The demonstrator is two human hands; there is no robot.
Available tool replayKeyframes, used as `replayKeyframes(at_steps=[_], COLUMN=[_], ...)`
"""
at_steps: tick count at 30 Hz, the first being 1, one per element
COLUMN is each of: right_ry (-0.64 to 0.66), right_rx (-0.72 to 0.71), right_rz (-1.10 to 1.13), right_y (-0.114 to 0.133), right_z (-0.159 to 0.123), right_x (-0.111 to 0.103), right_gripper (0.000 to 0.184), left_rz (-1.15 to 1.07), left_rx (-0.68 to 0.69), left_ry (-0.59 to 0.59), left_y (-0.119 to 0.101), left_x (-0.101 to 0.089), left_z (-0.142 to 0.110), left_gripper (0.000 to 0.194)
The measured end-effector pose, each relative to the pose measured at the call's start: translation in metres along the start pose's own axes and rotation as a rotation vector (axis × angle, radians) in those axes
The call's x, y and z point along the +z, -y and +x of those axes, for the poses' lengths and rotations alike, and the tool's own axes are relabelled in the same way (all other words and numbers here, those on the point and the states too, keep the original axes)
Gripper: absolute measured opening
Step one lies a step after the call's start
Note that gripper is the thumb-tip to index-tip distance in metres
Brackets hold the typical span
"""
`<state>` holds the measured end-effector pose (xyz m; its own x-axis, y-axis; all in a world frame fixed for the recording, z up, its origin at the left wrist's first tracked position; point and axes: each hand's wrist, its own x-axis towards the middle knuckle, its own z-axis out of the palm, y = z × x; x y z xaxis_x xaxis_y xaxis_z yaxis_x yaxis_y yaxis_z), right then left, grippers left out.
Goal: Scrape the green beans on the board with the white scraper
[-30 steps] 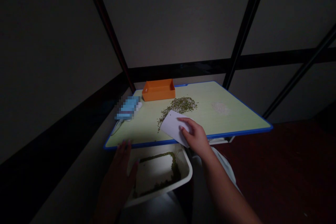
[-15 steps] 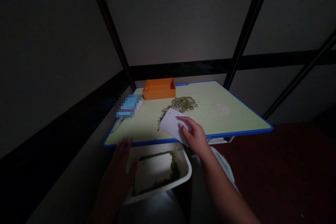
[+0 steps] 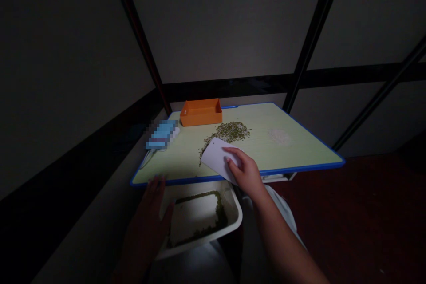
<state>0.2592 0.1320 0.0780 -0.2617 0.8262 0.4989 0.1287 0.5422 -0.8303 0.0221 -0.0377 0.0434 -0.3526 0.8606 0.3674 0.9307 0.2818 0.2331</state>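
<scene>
My right hand point(image 3: 246, 172) grips a white flat card point(image 3: 216, 156) with a small hole near one corner, tilted over the table near its front edge. Against the card's far side lies a spread of small green beans point(image 3: 233, 131), looking like mung beans, mixed with pale grains. My left hand point(image 3: 149, 213) is in shadow at the left side of a white plastic basin point(image 3: 238, 217), fingers stretched out, fingertips by the table's front edge. Green beans line the basin's floor along its edges. The basin sits below the table edge, over my lap.
On the pale green table point(image 3: 299, 153) with a blue rim, an orange open box point(image 3: 201, 118) stands at the back left. A blurred blue device point(image 3: 162, 134) with a white cable lies at the left edge. A patch of pale grains point(image 3: 279, 136) lies at right. Walls stand behind and left.
Hardly anything differs. The whole view has shifted very slightly left; the card, both hands and the beans keep their places.
</scene>
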Motion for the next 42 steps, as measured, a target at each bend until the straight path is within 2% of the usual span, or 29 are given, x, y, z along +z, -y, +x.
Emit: replayKeyframes(at_steps=[11,20,27,33,42], right_ry=[0.023,0.010,0.052,0.018,-0.037], right_rx=[0.002,0.007,0.045,0.012,0.052], right_rz=[-0.008,0.013,0.018,0.022,0.038], right_y=[0.0008,-0.0004,-0.0033,-0.0028,-0.0033], right_z=[-0.0008,0.0000,-0.0004,-0.0001,-0.0005], right_x=[0.0000,-0.0003,0.0011,0.0007,0.0007], right_gripper=[0.031,0.032,0.034,0.033,0.034], left_rz=[0.002,0.008,0.019,0.009,0.007], left_rx=[0.022,0.013,0.016,0.017,0.014], left_ry=[-0.052,-0.038,-0.035,-0.036,-0.041], left_y=[0.0026,0.0023,0.0019,0.0017,0.0021], left_x=[0.0045,0.0036,0.0034,0.0028,0.0050], left_z=[-0.0022,-0.0016,0.0005,-0.0005,-0.0025], left_gripper=[0.062,0.062,0.063,0.063,0.062])
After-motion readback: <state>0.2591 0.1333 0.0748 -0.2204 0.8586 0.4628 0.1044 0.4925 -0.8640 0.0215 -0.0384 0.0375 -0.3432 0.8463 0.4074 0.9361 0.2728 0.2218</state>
